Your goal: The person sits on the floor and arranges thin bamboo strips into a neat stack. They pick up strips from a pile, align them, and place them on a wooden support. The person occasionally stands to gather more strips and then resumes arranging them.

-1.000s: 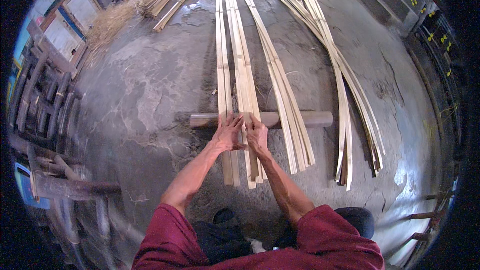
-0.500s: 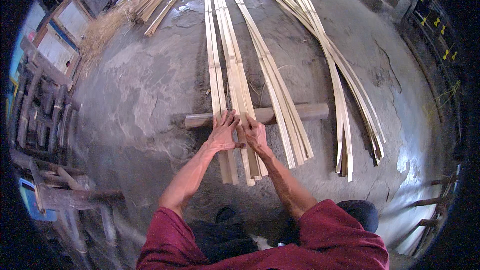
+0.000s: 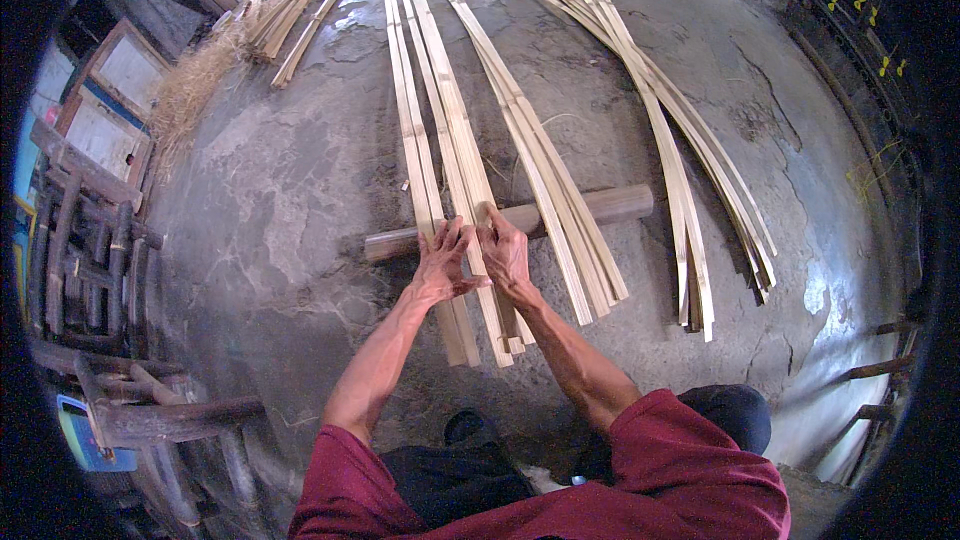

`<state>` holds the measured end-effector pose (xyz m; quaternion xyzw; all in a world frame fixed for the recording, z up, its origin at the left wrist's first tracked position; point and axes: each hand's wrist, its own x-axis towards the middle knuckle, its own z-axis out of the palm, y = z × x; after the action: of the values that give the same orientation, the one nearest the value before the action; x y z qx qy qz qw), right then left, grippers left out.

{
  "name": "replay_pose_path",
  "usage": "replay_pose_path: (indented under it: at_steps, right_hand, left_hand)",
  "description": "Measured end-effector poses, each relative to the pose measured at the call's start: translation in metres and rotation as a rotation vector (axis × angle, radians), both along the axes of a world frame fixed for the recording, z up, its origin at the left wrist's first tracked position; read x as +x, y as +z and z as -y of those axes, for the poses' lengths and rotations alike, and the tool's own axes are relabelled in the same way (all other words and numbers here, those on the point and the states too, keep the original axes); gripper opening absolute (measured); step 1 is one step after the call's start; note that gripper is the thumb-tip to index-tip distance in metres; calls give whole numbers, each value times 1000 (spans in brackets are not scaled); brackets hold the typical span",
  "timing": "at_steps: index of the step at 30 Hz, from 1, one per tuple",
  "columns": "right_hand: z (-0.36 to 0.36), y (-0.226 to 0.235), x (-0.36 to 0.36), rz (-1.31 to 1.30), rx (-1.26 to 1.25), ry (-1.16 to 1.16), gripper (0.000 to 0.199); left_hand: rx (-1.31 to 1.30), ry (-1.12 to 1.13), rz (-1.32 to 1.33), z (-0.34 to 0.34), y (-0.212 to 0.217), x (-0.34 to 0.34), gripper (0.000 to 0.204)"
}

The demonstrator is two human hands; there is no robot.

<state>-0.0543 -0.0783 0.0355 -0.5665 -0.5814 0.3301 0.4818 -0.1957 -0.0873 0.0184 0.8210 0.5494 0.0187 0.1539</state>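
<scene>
Long pale bamboo strips lie lengthwise before me, their near parts crossing a round bamboo pole (image 3: 622,203) on the floor. My left hand (image 3: 443,262) rests over the left strips (image 3: 408,130), fingers spread and thumb stretched toward the middle bundle. Close beside it, my right hand (image 3: 506,252) is closed at the right edge of the middle bundle (image 3: 458,135), its fingers bent against the strips near the pole. Both hands cover part of the strips. Another bundle (image 3: 545,165) lies just right of my right hand, untouched.
Crossed bamboo strips (image 3: 680,170) lie farther right. At the far left are more strips (image 3: 300,15) beside a heap of straw-like fibre (image 3: 190,100). Dark wooden frames (image 3: 95,270) stand along the left; a ledge runs along the right. The grey floor (image 3: 280,170) is cracked.
My right hand has shifted slightly away from me along the middle bundle, its fingers reaching over the pole. My left hand stays on the left strips. The whole view has turned a little.
</scene>
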Motion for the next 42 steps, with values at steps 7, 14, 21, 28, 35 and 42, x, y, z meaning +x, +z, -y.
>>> replay_pose_path:
  at_steps: [7, 14, 21, 28, 35, 42]
  right_hand:
    - [2, -33, 30, 119, -141, 22, 35]
    - [0, -49, 48, 189, -209, 44, 33]
    - [2, -49, 54, 223, -197, 123, 37]
    - [-15, -26, 86, 519, 113, -263, 30]
    - [-19, -26, 143, 604, -349, -241, 24]
    - [-12, -34, 152, 875, -66, -369, 21]
  left_hand:
    - [-35, 36, -23, -3, 8, 10, 93]
    - [-13, -84, -24, 0, 13, 35, 88]
    - [-13, -115, -20, 2, 7, 40, 86]
    - [20, -68, -11, 1, 13, 50, 89]
    - [38, -94, 58, -4, 4, 66, 87]
    - [91, -112, 102, -4, -1, 64, 86]
